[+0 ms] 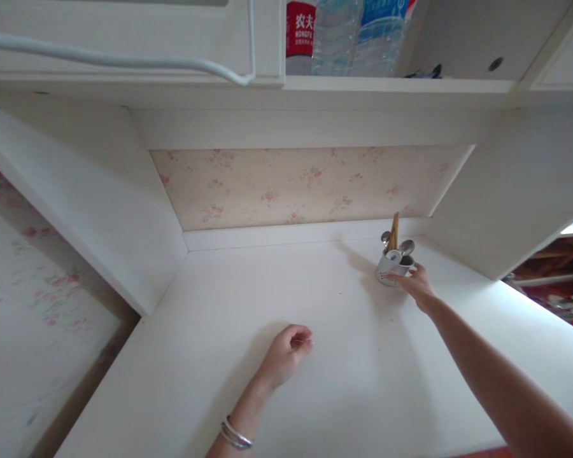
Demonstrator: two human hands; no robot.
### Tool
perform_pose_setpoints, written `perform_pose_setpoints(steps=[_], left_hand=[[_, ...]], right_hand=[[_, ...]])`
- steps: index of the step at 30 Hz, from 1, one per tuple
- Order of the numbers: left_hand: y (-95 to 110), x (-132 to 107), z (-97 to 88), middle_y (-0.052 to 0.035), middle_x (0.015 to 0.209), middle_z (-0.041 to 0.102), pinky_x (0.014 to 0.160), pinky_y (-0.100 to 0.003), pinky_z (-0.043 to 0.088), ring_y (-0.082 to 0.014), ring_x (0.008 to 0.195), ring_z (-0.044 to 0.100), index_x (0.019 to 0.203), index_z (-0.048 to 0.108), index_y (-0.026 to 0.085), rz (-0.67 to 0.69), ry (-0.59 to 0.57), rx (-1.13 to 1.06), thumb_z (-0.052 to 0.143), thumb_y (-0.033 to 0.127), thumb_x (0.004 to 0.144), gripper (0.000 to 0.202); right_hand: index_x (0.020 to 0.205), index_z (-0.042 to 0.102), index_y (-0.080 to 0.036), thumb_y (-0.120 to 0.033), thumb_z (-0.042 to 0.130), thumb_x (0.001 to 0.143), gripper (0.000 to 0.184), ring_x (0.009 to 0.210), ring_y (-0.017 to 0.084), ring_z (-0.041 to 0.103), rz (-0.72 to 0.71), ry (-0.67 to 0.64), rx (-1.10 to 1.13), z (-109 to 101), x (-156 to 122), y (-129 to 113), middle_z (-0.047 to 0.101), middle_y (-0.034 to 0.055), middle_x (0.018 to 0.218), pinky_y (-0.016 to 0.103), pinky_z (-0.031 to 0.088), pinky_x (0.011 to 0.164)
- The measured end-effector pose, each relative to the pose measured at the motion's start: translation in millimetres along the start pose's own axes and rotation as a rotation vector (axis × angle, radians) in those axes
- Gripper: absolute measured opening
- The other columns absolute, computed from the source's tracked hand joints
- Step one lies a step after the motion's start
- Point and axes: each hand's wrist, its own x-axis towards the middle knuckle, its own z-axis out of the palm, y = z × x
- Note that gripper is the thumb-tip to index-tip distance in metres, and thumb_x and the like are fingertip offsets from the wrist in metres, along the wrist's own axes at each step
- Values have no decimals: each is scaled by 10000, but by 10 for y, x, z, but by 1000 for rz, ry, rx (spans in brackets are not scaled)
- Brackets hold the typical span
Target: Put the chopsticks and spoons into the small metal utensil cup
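My right hand [416, 286] reaches to the back right of the white counter, its fingers closed on the side of a white utensil holder [386, 272] with small holes. Inside the upright holder stand metal spoons [407, 247] and wooden chopsticks [394, 232]. A round white piece [393, 256] shows at its rim; I cannot tell what it is. Nearer to me, my left hand [286, 351] is over the middle of the counter with loosely curled fingers. Its thumb and fingertips are a little apart, and nothing shows between them.
The white counter [248, 286] runs between two side panels, with a flowered back wall [277, 187] behind. Overhead, an open cabinet shelf [410, 84] holds plastic bottles [337, 38]. A white cable [124, 60] hangs across the upper left. Shelves with assorted items [558, 292] stand at the far right.
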Motion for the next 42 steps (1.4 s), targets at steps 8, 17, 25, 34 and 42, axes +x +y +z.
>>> perform_pose_setpoints(steps=[8, 17, 25, 34, 42], left_hand=[[44, -3, -5, -50, 859, 647, 793, -293, 425, -173, 838, 567, 900, 651, 143, -22, -14, 10, 629, 365, 809, 241], [28, 34, 16, 27, 645, 519, 610, -255, 357, -119, 631, 472, 788, 587, 154, -13, 11, -104, 602, 321, 798, 168], [-115, 138, -17, 45, 610, 493, 523, -242, 325, -96, 543, 440, 760, 499, 173, -35, 167, -276, 534, 331, 821, 173], [-61, 104, 3, 37, 623, 520, 539, -242, 335, -98, 563, 463, 792, 544, 159, -41, 119, -250, 562, 292, 807, 135], [-47, 102, -1, 32, 620, 523, 540, -241, 339, -100, 565, 465, 816, 559, 150, -41, 115, -243, 565, 307, 811, 157]], right_hand=[[1106, 546, -202, -359, 670, 661, 489, 921, 248, 597, 28, -4, -66, -21, -719, 123, 624, 102, 1073, 320, 447, 699], [530, 391, -226, -580, 614, 741, 469, 387, 91, 356, -21, -638, 303, 1184, -2493, -276, 362, -83, 431, 224, 268, 395], [544, 419, -230, -627, 597, 749, 481, 329, 94, 390, -64, -677, 357, 1631, -2616, -367, 418, -73, 380, 213, 267, 333], [554, 438, -230, -599, 592, 770, 454, 288, 108, 424, -86, -709, 355, 1548, -2587, -279, 449, -66, 365, 216, 276, 296], [547, 447, -227, -598, 603, 758, 455, 294, 103, 428, -74, -721, 350, 1541, -2582, -289, 460, -64, 368, 211, 282, 293]])
